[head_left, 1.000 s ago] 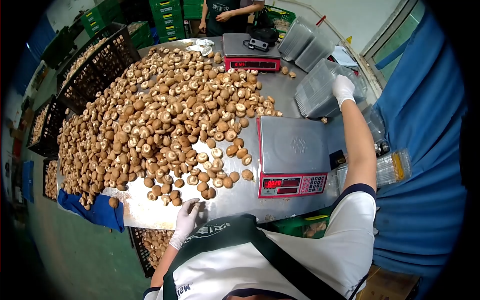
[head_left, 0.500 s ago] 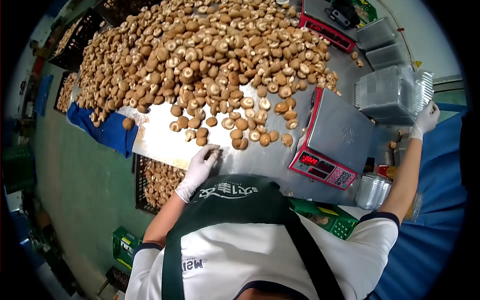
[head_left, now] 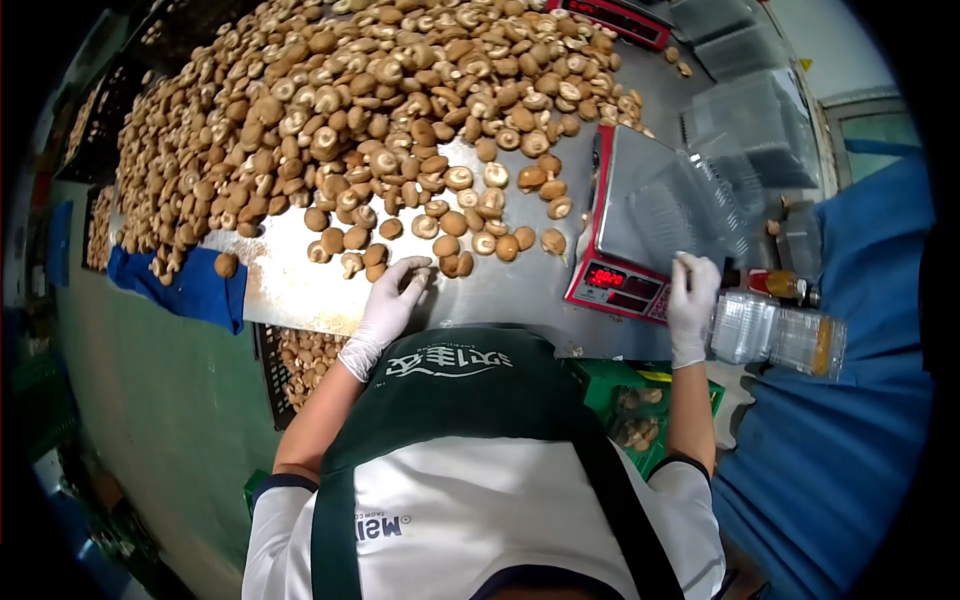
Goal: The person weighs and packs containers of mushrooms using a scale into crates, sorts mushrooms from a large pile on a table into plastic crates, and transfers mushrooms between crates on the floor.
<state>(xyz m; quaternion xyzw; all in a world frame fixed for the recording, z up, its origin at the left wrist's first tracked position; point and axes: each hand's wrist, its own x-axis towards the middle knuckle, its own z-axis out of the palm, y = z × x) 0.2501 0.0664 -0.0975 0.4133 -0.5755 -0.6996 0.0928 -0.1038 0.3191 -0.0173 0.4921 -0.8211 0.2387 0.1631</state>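
Clear plastic container (head_left: 680,212) over the plate of the near scale (head_left: 627,190); from here, can't tell if it rests on it. Right hand (head_left: 692,308) pinching its near edge, thumb against fingers. Left hand (head_left: 385,312) loosely curled, thumb a bit apart, nothing seen in it, by the loose mushrooms (head_left: 455,265) on the worktop (head_left: 500,300). Container looks very light, thin-walled, springy, probably slick under gloves; squeezed mid-wall it'd likely buckle or crack. Best hold: rim or a corner, light pinch. Mushrooms look light, firm-ish, easily bruised; cup the caps.
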